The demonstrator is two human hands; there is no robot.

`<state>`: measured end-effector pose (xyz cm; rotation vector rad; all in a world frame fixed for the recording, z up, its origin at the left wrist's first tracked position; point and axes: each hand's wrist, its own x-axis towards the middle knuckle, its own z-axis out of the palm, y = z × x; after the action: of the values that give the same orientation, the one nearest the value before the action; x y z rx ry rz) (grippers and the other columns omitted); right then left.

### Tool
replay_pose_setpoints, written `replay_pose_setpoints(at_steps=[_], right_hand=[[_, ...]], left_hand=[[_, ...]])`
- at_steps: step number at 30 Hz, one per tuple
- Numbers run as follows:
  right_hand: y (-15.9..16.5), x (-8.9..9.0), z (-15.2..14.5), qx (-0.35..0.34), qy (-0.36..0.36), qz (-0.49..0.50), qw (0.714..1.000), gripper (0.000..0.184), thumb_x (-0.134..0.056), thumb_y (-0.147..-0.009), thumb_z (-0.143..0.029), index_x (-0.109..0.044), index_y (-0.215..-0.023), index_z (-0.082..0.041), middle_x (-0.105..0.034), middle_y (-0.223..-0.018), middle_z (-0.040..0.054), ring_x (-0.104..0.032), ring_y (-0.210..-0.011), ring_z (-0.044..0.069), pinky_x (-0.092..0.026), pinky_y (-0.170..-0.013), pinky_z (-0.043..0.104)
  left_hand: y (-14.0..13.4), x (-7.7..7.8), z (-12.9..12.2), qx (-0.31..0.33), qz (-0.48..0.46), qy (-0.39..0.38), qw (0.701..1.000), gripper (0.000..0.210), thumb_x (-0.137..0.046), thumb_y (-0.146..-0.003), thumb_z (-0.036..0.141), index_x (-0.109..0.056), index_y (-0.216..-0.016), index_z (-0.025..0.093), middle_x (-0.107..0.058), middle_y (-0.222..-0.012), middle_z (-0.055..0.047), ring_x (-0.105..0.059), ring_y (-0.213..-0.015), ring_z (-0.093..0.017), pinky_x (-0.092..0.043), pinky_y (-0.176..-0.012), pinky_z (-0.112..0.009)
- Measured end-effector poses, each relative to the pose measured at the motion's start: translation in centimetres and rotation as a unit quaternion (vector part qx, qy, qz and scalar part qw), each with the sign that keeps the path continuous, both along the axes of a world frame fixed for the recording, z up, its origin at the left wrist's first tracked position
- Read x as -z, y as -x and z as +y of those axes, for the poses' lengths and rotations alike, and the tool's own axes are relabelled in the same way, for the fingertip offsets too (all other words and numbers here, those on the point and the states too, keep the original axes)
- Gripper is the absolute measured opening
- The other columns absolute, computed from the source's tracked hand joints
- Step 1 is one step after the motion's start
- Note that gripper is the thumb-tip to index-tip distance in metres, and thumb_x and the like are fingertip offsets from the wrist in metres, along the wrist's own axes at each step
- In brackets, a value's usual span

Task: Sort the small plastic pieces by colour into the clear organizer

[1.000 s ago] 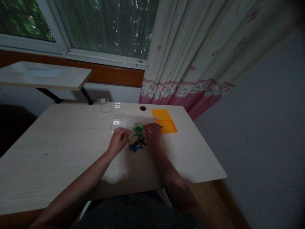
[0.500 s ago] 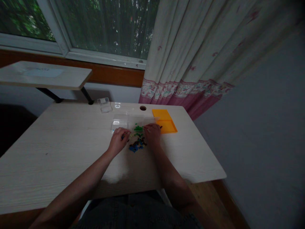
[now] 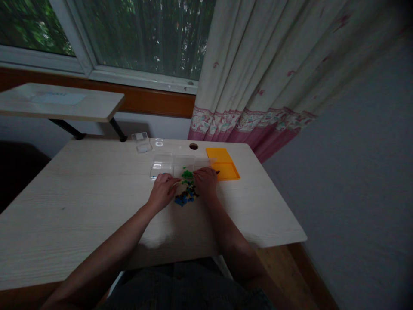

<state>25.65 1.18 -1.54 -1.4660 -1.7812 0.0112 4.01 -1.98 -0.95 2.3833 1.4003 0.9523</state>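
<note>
Shifted rightward since the earlier frame: left hand (image 3: pixel 163 189), fingertips now by the upper left of my loose pieces (image 3: pixel 182 199), blue, dark and yellowish, heaped on the tabletop (image 3: pixel 116 185). Left fingertips close together; grip on a piece, cannot tell. Right hand (image 3: pixel 206 181): fingers bent, hold likewise unclear, beside green pieces (image 3: pixel 187 174) in my clear tray (image 3: pixel 161 164). Farther right: orange case (image 3: pixel 219 153), open.

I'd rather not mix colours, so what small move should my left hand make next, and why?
Perhaps your left hand could pick a loose green piece: green pieces appear grouped in a clear box, while others lie in the mixed pile.
</note>
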Motion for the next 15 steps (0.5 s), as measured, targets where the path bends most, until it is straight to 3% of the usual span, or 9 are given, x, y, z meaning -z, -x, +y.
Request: replay_pose_setpoints(at_steps=[15], right_hand=[[0.04,0.11,0.12,0.003,0.016,-0.01,1.0,0.014,-0.063,-0.087,-0.031,-0.075,-0.087,-0.024,-0.069,-0.091,0.0045,-0.057,-0.095,0.019,-0.041,-0.093,0.037]], left_hand=[[-0.26,0.61,-0.1,0.022,0.081,-0.008,0.996,0.035,-0.053,-0.09,0.023,-0.063,-0.123,0.027,-0.053,-0.098,-0.008,-0.046,-0.096,-0.025,-0.04,-0.085,-0.041]])
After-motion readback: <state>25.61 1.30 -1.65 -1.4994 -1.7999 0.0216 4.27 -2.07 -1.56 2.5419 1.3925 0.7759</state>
